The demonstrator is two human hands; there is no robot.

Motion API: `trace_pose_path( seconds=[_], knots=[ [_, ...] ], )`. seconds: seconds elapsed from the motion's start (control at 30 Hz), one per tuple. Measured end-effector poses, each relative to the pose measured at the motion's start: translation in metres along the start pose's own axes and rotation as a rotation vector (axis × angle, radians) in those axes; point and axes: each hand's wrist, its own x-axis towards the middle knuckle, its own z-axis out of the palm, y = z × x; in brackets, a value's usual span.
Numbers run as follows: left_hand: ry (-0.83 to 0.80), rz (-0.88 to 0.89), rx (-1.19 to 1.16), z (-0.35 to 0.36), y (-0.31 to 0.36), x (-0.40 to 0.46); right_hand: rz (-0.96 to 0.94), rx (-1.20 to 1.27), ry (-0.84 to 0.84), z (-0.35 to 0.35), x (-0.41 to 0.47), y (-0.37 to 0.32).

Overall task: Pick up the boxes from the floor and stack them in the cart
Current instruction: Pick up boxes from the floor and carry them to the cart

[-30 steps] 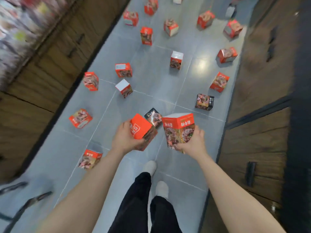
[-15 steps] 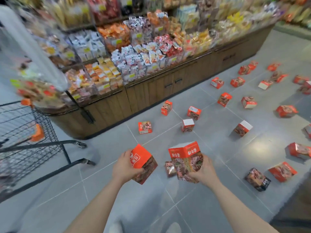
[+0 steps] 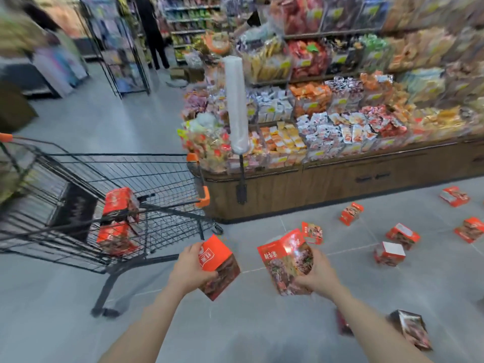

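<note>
Two boxes in curled fingers [image 3: 305, 280]

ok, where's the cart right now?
In the head view the cart stands at left, beside the wooden display stand, ahead-left of the left hand; two stacked boxes sit inside.

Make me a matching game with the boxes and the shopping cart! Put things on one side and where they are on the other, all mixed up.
Things:
1. Box with plain orange side
2. Tall box with white writing
3. Two stacked boxes
4. White-topped box

Places:
A. On the floor, right of the hands
B. In the left hand
C. Inside the cart
D. In the right hand

Pairs: 1-B, 2-D, 3-C, 4-A
</note>
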Motion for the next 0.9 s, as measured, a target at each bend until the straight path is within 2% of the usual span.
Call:
trace_pose_path(
  seconds=[0.37,0.67,0.9],
  knots=[
    [0.217,-0.129,-0.067,-0.126,-0.115,0.037,-0.258,-0.027,-0.169,0.091,0.088,-0.183],
    [0.299,-0.132,-0.130,-0.216,-0.144,0.161,-0.387,-0.044,-0.267,0.130,0.227,-0.298],
    [0.303,-0.199,-0.166,-0.242,-0.171,0.240,-0.359,-0.069,-0.338,0.167,0.326,-0.344]
  ],
)
